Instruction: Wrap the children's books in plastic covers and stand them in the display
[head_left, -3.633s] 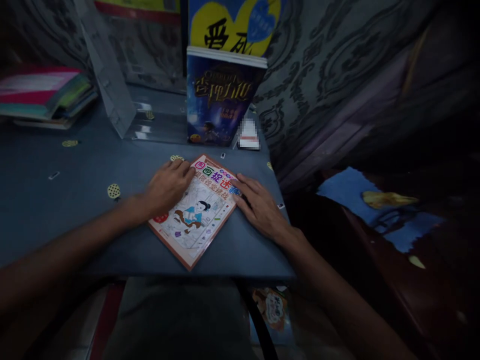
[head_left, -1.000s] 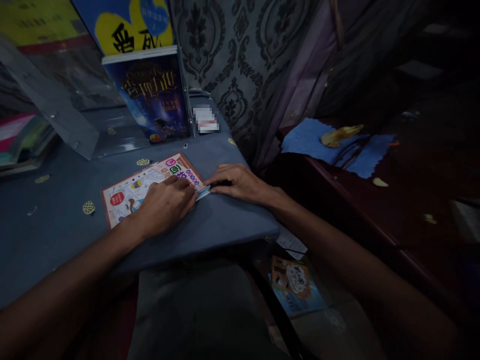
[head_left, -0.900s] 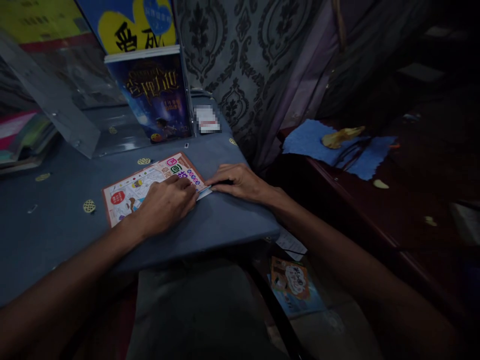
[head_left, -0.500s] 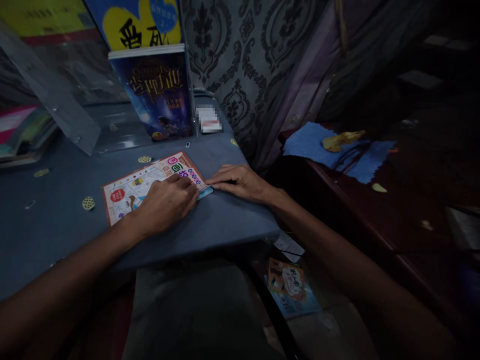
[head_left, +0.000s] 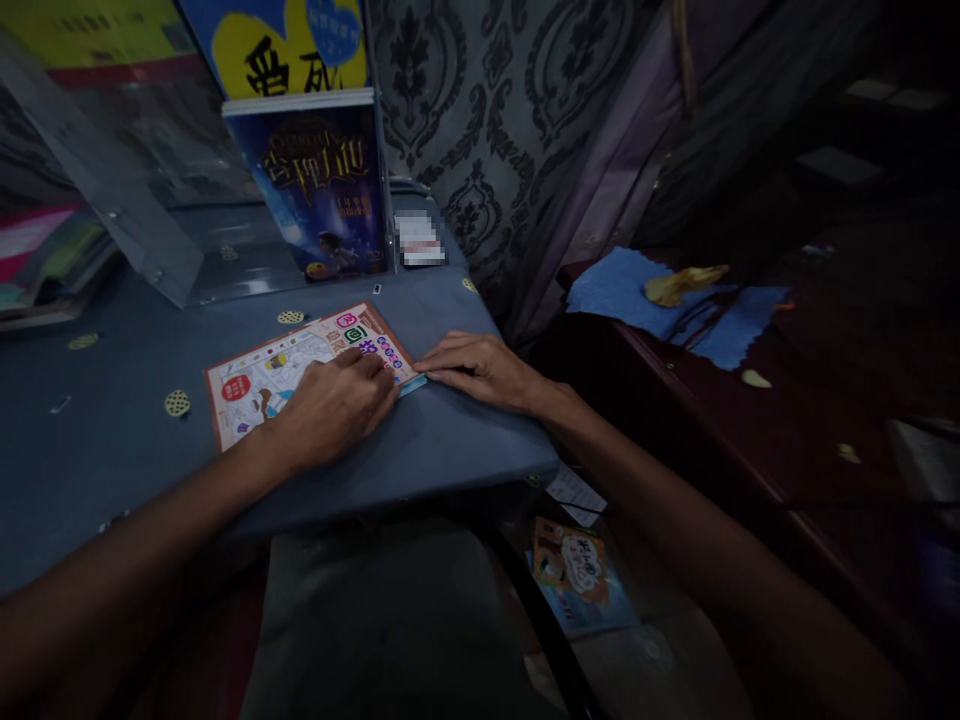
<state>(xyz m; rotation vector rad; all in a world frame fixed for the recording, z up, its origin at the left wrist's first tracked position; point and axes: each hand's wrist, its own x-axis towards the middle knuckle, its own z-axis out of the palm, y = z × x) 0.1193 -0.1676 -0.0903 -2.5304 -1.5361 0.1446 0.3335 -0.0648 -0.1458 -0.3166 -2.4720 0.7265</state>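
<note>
A thin paper booklet (head_left: 247, 385) with a reddish-brown border and a printed picture cover lies flat on the blue-grey cloth-covered table. My left hand (head_left: 345, 405) rests across its lower right part, fingers curled and pressed together on the cover; the thumb is hidden. At the booklet's right corner my right hand (head_left: 480, 368) has thumb and fingers closed on the edge. A light-blue strip (head_left: 412, 386) peeks out beneath the cover between the two hands.
Behind the booklet, a dark-blue book (head_left: 322, 190) stands in a clear stand (head_left: 161, 270). A pixelated card (head_left: 420, 240) lies beside it. To the right, a blue cloth (head_left: 622, 290) lies on a dark red surface (head_left: 750, 430). Another colourful booklet (head_left: 577, 575) lies below the table.
The view has shifted very slightly. Both hands stay on the booklet, in nearly the same pose.
</note>
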